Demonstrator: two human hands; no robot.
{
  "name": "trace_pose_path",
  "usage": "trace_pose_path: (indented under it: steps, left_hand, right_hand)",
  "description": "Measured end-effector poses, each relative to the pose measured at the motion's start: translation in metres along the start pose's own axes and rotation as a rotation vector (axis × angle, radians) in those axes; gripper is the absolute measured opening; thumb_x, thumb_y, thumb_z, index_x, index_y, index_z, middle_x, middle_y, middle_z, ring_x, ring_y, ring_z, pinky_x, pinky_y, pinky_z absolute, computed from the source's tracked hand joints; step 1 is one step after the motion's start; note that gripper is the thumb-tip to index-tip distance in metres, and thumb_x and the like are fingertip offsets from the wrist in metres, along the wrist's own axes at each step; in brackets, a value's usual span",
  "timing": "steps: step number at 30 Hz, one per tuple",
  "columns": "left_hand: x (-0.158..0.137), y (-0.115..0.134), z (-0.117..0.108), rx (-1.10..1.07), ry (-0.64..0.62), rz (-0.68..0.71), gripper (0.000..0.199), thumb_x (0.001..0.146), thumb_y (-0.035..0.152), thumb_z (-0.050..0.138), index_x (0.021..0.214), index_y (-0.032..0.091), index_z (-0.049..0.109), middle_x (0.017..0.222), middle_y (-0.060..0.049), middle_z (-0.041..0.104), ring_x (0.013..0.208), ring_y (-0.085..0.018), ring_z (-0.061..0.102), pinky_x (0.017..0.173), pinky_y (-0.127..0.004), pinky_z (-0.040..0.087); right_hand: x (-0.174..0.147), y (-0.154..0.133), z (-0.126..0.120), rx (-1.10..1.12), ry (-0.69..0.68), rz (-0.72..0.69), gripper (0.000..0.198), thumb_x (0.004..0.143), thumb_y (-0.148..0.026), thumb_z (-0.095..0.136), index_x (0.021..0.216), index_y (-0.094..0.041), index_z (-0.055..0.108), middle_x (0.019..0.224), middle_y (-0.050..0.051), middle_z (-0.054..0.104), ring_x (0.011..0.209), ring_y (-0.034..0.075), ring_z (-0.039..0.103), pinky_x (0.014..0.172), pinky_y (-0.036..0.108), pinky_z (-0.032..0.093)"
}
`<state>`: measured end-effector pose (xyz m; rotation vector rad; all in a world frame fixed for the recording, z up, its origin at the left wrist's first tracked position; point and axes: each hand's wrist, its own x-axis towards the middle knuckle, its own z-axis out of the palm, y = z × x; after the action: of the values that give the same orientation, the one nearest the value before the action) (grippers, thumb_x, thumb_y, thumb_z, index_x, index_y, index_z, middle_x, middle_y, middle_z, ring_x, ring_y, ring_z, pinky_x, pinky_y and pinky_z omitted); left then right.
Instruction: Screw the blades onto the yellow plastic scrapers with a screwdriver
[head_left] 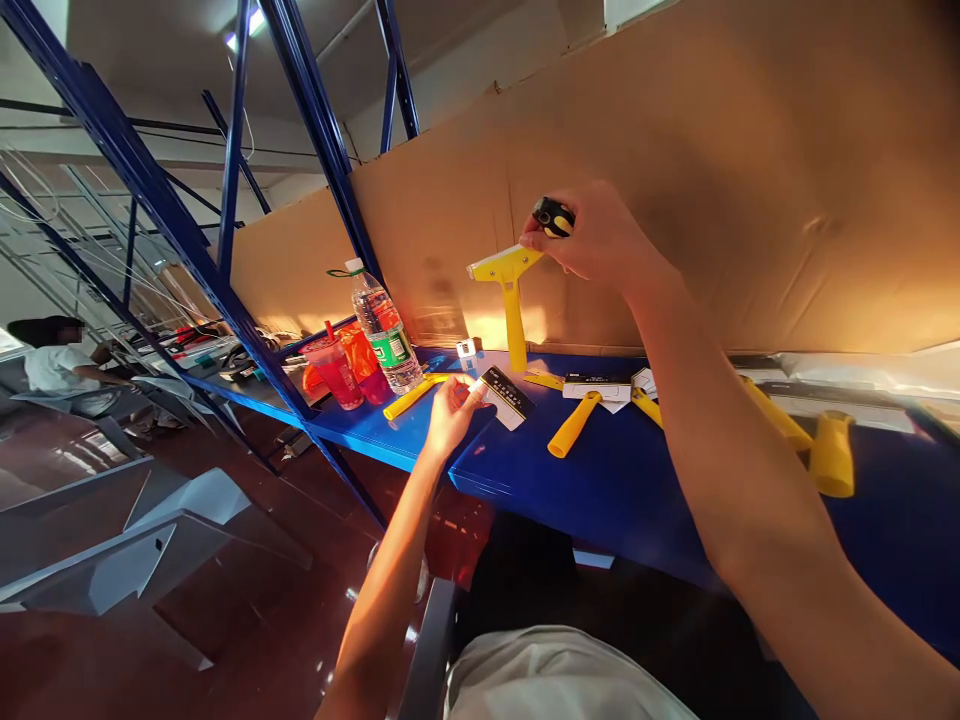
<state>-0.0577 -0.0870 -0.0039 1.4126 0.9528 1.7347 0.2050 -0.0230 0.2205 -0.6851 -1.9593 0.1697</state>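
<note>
My right hand (pixel 592 235) is raised in front of the cardboard and pinches one end of a yellow scraper's head (pixel 510 275). The scraper's handle hangs straight down. A short black-and-yellow tool handle (pixel 553 216) is also held in this hand; its other end is hidden by the fingers. Lower and to the left, my left hand (pixel 450 415) is closed on the edge of a black-and-white printed card (pixel 504 398) above the blue table. Right of the card lies another yellow scraper (pixel 576 425), with a similar black-and-white card (pixel 598 388) at its head.
Further yellow scrapers (pixel 832 455) lie at the right of the blue table (pixel 540 490). A water bottle (pixel 386 330) and a red cup (pixel 336 370) stand at the left, by blue rack posts (pixel 225 240). Cardboard (pixel 450 220) walls the back. Another person (pixel 64 365) sits far left.
</note>
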Motion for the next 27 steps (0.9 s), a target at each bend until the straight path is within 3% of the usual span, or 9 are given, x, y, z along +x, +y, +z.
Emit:
trace_pose_path:
  steps: [8, 15, 19, 23, 27]
  left_hand:
    - [-0.013, 0.010, -0.008, 0.077, 0.058, -0.001, 0.042, 0.080, 0.055, 0.094, 0.087, 0.018, 0.076, 0.087, -0.004, 0.068, 0.075, -0.018, 0.064, 0.067, -0.036, 0.067]
    - [-0.015, 0.011, -0.009, 0.304, 0.074, 0.056, 0.038, 0.089, 0.055, 0.087, 0.088, 0.019, 0.075, 0.086, -0.003, 0.068, 0.071, -0.014, 0.058, 0.065, -0.028, 0.050]
    - [-0.019, 0.016, -0.007, 0.228, 0.102, 0.041, 0.041, 0.088, 0.058, 0.087, 0.088, 0.019, 0.074, 0.084, -0.002, 0.066, 0.069, -0.014, 0.054, 0.060, -0.026, 0.043]
    - [-0.018, 0.018, -0.008, 0.251, 0.178, 0.087, 0.042, 0.084, 0.059, 0.090, 0.088, 0.020, 0.074, 0.087, -0.003, 0.068, 0.069, -0.015, 0.054, 0.059, -0.025, 0.044]
    - [-0.017, 0.019, -0.010, 0.371, 0.176, 0.099, 0.045, 0.084, 0.063, 0.087, 0.088, 0.020, 0.073, 0.089, -0.004, 0.069, 0.076, -0.018, 0.059, 0.064, -0.026, 0.050]
  right_hand:
    - [-0.001, -0.007, 0.006, 0.027, -0.044, 0.026, 0.015, 0.096, -0.027, 0.079, 0.085, -0.024, 0.069, 0.072, 0.000, 0.063, 0.062, 0.014, 0.053, 0.055, 0.032, 0.042]
    - [-0.001, -0.001, 0.009, 0.078, -0.097, -0.009, 0.013, 0.093, -0.030, 0.078, 0.087, -0.024, 0.068, 0.079, 0.002, 0.066, 0.066, 0.016, 0.058, 0.048, 0.029, 0.042]
    - [-0.001, -0.004, 0.008, 0.044, -0.128, 0.047, 0.012, 0.095, -0.034, 0.076, 0.092, -0.024, 0.069, 0.085, 0.001, 0.069, 0.073, 0.016, 0.061, 0.054, 0.028, 0.047]
    - [0.000, -0.005, 0.007, 0.024, -0.151, 0.034, 0.013, 0.097, -0.035, 0.075, 0.093, -0.025, 0.069, 0.091, 0.000, 0.072, 0.079, 0.015, 0.061, 0.058, 0.027, 0.048]
    - [0.001, -0.004, 0.007, 0.033, -0.176, 0.023, 0.014, 0.097, -0.036, 0.074, 0.092, -0.025, 0.067, 0.094, 0.001, 0.073, 0.083, 0.016, 0.060, 0.064, 0.028, 0.049]
